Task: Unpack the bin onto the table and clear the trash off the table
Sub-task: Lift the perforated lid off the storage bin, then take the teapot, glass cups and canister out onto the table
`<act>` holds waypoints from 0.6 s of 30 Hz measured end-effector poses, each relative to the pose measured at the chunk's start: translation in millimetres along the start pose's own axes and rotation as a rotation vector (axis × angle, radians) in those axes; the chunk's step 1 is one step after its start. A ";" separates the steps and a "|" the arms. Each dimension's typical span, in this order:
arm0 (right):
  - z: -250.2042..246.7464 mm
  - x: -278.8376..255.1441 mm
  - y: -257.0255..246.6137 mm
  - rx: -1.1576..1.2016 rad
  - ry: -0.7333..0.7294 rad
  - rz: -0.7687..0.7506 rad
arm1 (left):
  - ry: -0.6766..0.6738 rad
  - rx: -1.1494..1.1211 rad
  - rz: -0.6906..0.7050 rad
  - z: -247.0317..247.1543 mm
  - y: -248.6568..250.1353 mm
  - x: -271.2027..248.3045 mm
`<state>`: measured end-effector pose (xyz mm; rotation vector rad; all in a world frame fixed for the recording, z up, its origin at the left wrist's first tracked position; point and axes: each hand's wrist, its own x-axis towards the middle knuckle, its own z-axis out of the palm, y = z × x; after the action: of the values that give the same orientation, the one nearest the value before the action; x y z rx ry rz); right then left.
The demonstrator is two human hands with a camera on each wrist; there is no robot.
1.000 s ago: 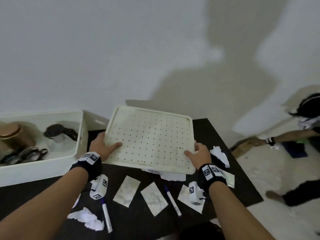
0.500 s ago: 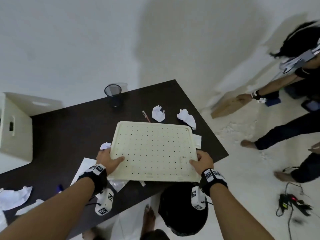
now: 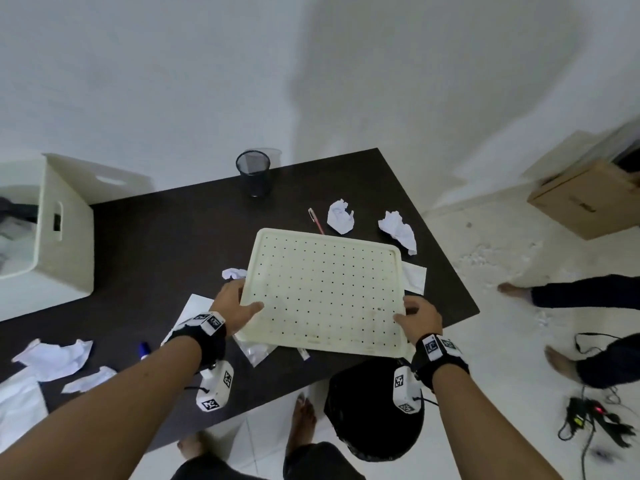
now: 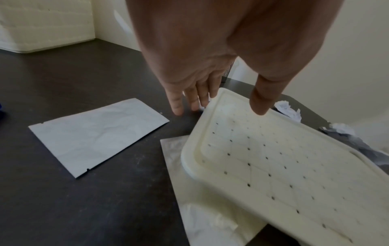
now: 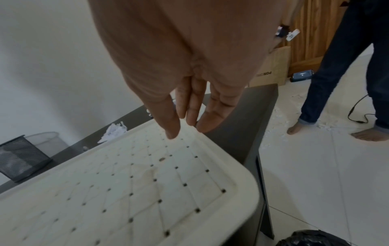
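Perforated tray (image 3: 323,292) carried from beside bin (image 3: 65,233) to table's (image 3: 166,244) right end, above the trash bag (image 3: 375,410).

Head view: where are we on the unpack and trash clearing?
Early. In hand: the perforated tray, held at its sides by the left hand and right hand over the table. Left: the white bin appears to hold more items, and crumpled paper, another wad and flat wrappers lie on the table. The black trash bag waits below.
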<state>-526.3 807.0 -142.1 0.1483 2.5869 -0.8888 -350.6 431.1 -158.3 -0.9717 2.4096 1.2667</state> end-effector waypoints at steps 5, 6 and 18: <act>9.7 -10.3 -49.5 0.047 -0.007 -0.089 | 0.103 -0.076 -0.009 -36.3 9.1 -4.5; 14.1 -12.8 -62.6 0.055 -0.008 -0.114 | 0.117 -0.081 -0.016 -45.7 5.6 -4.5; 170.1 -92.9 -322.3 -0.020 -0.247 -0.565 | 0.312 -0.416 -0.058 -225.6 -151.9 -59.8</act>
<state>-456.8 450.7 -43.9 -0.6853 2.4271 -0.9871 -186.9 215.8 -91.9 -1.4360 2.3544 1.7515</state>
